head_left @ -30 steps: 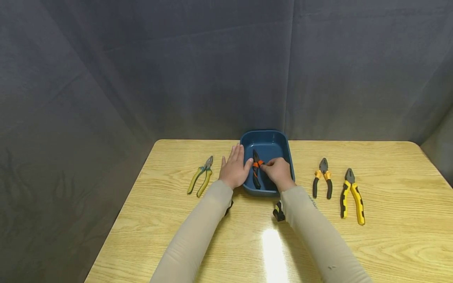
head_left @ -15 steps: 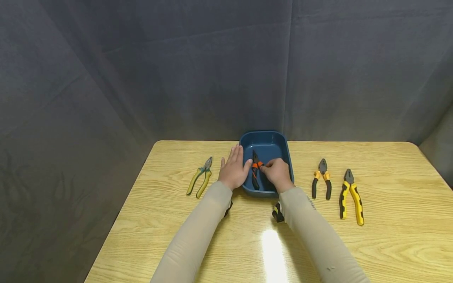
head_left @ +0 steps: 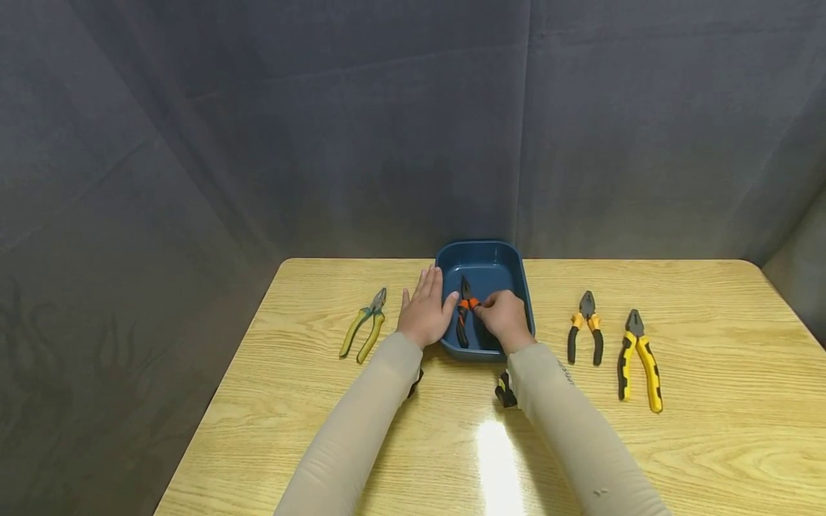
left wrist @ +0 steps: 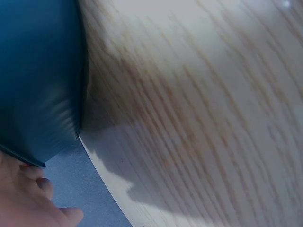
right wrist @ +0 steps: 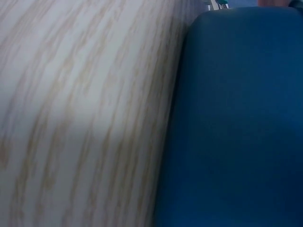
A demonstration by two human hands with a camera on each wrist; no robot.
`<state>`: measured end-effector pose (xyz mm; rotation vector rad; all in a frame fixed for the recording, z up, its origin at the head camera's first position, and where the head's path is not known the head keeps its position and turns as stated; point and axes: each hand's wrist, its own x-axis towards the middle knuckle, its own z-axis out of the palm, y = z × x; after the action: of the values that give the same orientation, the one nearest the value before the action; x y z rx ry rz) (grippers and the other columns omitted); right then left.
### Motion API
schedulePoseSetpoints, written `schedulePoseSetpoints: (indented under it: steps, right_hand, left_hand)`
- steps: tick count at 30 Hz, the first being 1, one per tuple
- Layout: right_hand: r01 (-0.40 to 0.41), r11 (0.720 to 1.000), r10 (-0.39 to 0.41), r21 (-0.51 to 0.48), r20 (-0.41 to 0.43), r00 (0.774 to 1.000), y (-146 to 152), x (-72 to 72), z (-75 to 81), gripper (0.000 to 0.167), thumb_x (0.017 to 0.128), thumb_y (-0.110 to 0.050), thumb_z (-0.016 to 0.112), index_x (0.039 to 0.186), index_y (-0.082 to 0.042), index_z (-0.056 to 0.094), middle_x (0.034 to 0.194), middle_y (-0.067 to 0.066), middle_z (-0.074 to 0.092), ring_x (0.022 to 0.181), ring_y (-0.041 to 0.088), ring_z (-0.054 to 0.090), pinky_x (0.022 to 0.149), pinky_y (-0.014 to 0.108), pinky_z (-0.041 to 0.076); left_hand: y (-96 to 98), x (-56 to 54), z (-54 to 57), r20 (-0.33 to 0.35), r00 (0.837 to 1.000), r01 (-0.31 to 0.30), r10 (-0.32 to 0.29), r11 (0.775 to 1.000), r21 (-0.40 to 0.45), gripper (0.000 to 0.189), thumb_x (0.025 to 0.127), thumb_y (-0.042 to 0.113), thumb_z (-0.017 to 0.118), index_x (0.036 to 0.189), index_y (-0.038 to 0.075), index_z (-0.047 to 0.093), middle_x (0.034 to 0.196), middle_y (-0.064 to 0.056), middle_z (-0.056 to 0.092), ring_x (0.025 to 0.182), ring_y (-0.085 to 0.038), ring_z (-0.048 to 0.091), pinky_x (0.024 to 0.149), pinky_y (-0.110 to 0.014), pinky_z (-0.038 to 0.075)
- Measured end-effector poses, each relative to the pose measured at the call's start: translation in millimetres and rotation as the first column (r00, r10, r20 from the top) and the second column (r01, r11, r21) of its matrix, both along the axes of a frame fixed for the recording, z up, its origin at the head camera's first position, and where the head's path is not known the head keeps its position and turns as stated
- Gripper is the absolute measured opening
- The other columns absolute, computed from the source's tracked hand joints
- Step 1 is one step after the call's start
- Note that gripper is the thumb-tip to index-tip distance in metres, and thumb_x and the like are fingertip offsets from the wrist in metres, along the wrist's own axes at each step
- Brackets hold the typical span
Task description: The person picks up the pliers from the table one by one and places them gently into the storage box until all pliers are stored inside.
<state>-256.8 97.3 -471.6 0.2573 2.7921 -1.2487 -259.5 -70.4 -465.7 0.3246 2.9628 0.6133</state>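
In the head view, a pair of pliers [head_left: 462,328] with black and orange handles lies in a blue rectangular tray [head_left: 480,245], jaws pointing away from me. My right hand [head_left: 508,320] reaches over the near right part of the tray and pinches the pliers' right handle, hiding much of it. My left hand [head_left: 423,315] lies flat with straight fingers along the tray's left rim, its thumb over the inside near the pliers. The left wrist view has part of the left hand [left wrist: 28,198] at the tray's wall [left wrist: 42,80]. The right wrist view is mostly the tray's outer side [right wrist: 236,118].
Left of the tray lie yellow-green pliers [head_left: 378,301] with handles spread. To the right are pliers with black and orange-yellow handles [head_left: 586,307] and larger yellow-and-black pliers [head_left: 635,324]. A grey curtain [head_left: 361,158] hangs behind the wooden table [head_left: 258,423].
The pliers in the tray have turned slightly, their handle end swinging a little left. Both hands keep their places at the tray. The head view has shifted very slightly.
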Motion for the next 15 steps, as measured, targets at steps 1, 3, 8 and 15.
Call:
schedulePoseSetpoints:
  steps: [1,3,8,15]
  right_hand:
    - [0.0,1.0,0.0,0.0,-0.001,1.0,-0.2,0.1,0.1,0.022,0.094,-0.017,0.072,0.093,0.004,0.075,0.092,0.017,0.072,0.075,0.023,0.062,0.064,0.033,0.051]
    - [-0.002,1.0,0.002,0.001,-0.004,1.0,-0.6,0.2,0.3,0.021,0.094,-0.017,0.072,0.092,0.004,0.075,0.09,0.017,0.072,0.074,0.023,0.061,0.062,0.032,0.05]
    - [-0.007,1.0,0.007,0.0,-0.004,1.0,-0.9,1.0,1.4,0.021,0.094,-0.016,0.072,0.092,0.004,0.075,0.089,0.016,0.071,0.074,0.023,0.061,0.062,0.031,0.049]
    - [-0.018,1.0,0.018,0.005,-0.009,1.0,-1.2,1.4,1.8,0.02,0.094,-0.015,0.071,0.092,0.005,0.073,0.091,0.017,0.072,0.074,0.023,0.061,0.062,0.031,0.05]
  left_hand:
    - [0.0,0.0,0.0,0.0,1.0,0.0,0.0,1.0,-0.004,0.07,0.109,0.053,0.026,0.165,0.015,0.007,0.171,0.0,0.002,0.156,-0.017,-0.002,0.123,-0.056,0.004]
    - [0.0,0.1,0.0,0.001,1.0,0.001,-0.001,1.0,-0.008,0.07,0.109,0.054,0.025,0.165,0.015,0.007,0.171,0.0,0.002,0.156,-0.017,-0.002,0.124,-0.056,0.004]
    - [0.1,1.2,2.0,0.002,1.0,0.005,-0.005,1.0,-0.01,0.071,0.109,0.055,0.023,0.165,0.015,0.007,0.171,0.0,0.001,0.156,-0.016,-0.003,0.124,-0.055,0.004]
    - [0.7,1.0,2.8,0.003,1.0,0.006,-0.006,1.0,-0.026,0.072,0.108,0.056,0.023,0.165,0.014,0.007,0.171,0.0,0.001,0.156,-0.016,-0.003,0.124,-0.055,0.004]
